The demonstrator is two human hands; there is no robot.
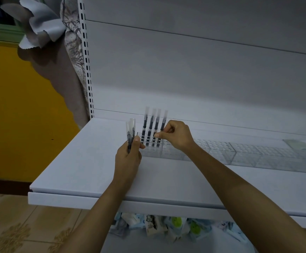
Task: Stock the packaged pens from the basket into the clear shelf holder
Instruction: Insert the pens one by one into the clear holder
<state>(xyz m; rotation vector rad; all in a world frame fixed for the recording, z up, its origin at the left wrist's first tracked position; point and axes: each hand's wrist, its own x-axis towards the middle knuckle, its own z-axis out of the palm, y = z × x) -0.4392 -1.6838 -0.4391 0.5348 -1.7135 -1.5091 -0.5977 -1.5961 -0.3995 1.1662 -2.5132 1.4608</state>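
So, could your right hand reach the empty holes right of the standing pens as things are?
Probably yes: the right hand pinches the rightmost standing pen, and the clear holder runs on rightward under its wrist, holes apparently empty, nothing else over them.

clear holder [258, 150]: four upright packaged pens [150, 125] block its left end; rows to the right stand open from above; back panel [185, 79] rises behind.

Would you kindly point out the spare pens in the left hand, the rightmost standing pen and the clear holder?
spare pens [130, 128]: head view, wrapped upper ends.
rightmost standing pen [163, 123]: head view, dark barrel.
clear holder [221, 149]: head view, unfilled top grid.
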